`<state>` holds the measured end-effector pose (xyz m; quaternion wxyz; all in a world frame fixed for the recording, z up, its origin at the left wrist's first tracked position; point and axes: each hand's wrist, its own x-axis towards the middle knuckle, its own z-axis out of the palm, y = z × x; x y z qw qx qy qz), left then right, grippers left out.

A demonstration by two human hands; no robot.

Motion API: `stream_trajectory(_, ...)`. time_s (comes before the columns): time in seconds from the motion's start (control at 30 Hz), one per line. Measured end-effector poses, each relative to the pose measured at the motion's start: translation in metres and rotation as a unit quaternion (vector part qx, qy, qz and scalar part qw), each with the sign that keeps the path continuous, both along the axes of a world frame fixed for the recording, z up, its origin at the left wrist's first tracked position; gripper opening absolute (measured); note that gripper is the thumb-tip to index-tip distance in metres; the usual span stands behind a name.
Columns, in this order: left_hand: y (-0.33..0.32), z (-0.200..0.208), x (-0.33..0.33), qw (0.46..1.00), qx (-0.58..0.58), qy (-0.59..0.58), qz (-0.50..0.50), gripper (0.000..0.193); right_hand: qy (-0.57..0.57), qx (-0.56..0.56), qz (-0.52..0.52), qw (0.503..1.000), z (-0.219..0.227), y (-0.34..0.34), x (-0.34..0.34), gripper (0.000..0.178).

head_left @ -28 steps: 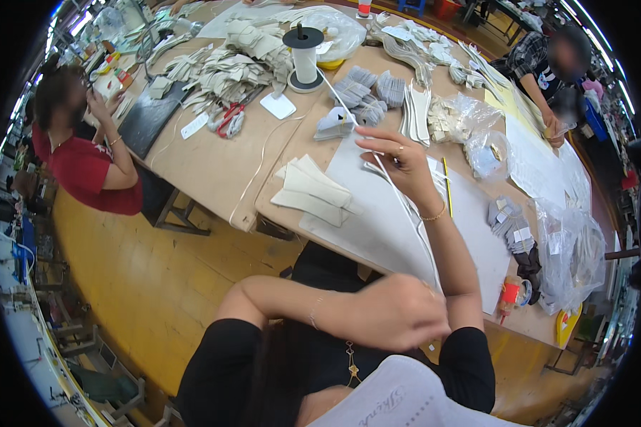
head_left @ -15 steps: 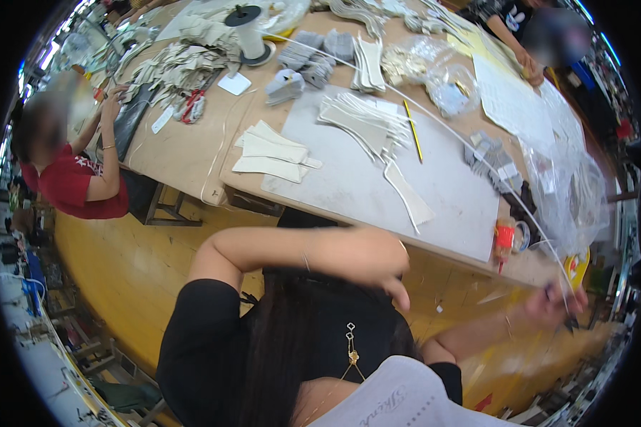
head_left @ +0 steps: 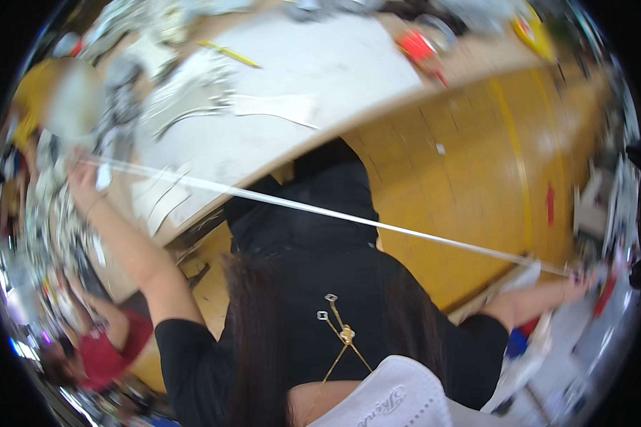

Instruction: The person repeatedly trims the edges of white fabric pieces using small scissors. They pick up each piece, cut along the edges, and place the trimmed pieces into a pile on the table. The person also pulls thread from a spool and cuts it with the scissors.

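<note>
A long white cord is stretched taut across my body, sloping down from left to right. My left hand is closed on its far left end, arm reaching out above the table's left part. Out at the right side, past the table's edge, my right hand is closed around the other end; motion blurs its fingers. Beyond the cord, a cream fabric piece lies on the pale grey sheet, beside a fanned stack of similar pieces. More cream pieces lie under the cord near my left hand.
A yellow pencil, a red-labelled container and a yellow object lie on the table. Grey bundles sit at its left. A person in a red shirt is at lower left. Yellow floor shows at right.
My left hand has swung from in front of my chest out to the far left, taking hold of the cord. The view has turned right, and the cord now crosses in front of me.
</note>
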<state>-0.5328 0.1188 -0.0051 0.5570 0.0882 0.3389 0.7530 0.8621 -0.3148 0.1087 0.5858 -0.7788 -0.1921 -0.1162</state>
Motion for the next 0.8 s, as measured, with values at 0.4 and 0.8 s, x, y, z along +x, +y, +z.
stream_trajectory(0.4,-0.029,0.098,0.422,0.868,0.095,0.458,-0.165,0.028,0.487,-0.488,-0.035,0.724,-0.245,0.007,-0.083,0.022)
stream_trajectory(0.8,-0.121,0.064,0.765,0.598,0.375,0.6,-0.378,0.024,0.1,-0.495,0.467,0.726,-0.134,0.321,-0.322,0.027)
